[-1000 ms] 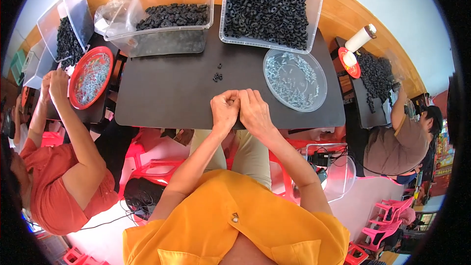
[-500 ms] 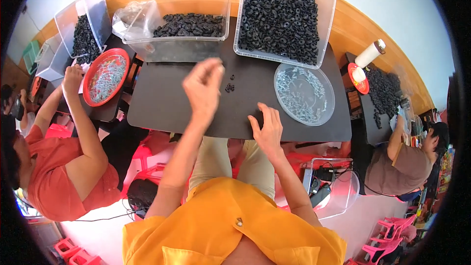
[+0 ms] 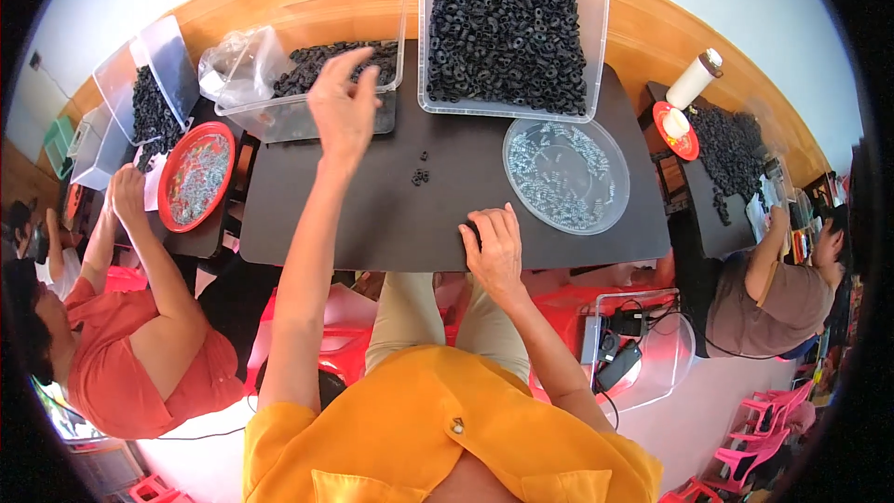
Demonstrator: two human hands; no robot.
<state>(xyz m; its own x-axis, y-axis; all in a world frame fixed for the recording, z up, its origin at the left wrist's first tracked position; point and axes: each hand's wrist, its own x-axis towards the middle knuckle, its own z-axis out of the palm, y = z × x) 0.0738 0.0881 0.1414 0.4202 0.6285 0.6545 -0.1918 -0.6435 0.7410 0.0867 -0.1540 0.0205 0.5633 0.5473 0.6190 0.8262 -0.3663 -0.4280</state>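
My left hand (image 3: 345, 112) is raised at the near wall of a clear plastic bin (image 3: 279, 123). Its thumb and fingers are apart, and I see nothing in them. Behind it, small black parts (image 3: 317, 65) lie in that bin. My right hand (image 3: 494, 250) rests near the front edge of the dark table (image 3: 326, 214). Its fingers are curled with the thumb close to them; a dark spot between them is too small to make out. A few loose black pieces (image 3: 421, 176) lie on the table between the hands.
A large clear bin (image 3: 596, 47) full of black ring-like parts (image 3: 507, 37) stands at the back. In front of it, a round clear tray (image 3: 617, 210) holds small shiny pieces. People sit at both sides; a red tray (image 3: 166, 196) is at the left, a white bottle (image 3: 694, 81) at the right.
My left hand has moved away and leftward from above the table to the bin's near wall, its fingers spreading. My right hand's fingers have curled in toward the thumb. The view has shifted slightly.
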